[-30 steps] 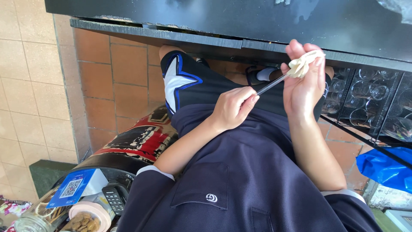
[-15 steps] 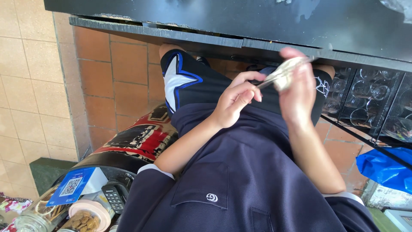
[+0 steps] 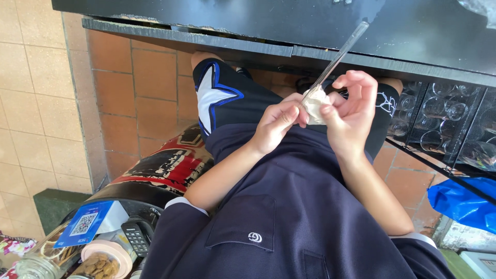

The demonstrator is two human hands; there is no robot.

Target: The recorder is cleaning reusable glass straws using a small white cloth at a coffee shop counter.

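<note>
Glass rod pinched in a cloth wad, centre-right of frame.

The clear glass rod (image 3: 338,57) slants from the white cloth wad (image 3: 314,106) up toward the upper right. The left hand (image 3: 276,124) pinches the wad at the rod's lower end; the right hand (image 3: 351,111) cups it from the right, fingers curled around it.

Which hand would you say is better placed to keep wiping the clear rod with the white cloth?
Probably the left hand: its fingertips pinch the white cloth around the lower end of the clear rod. The right hand sits against the same wad, seemingly steadying the rod, which points up toward the dark counter.
</note>
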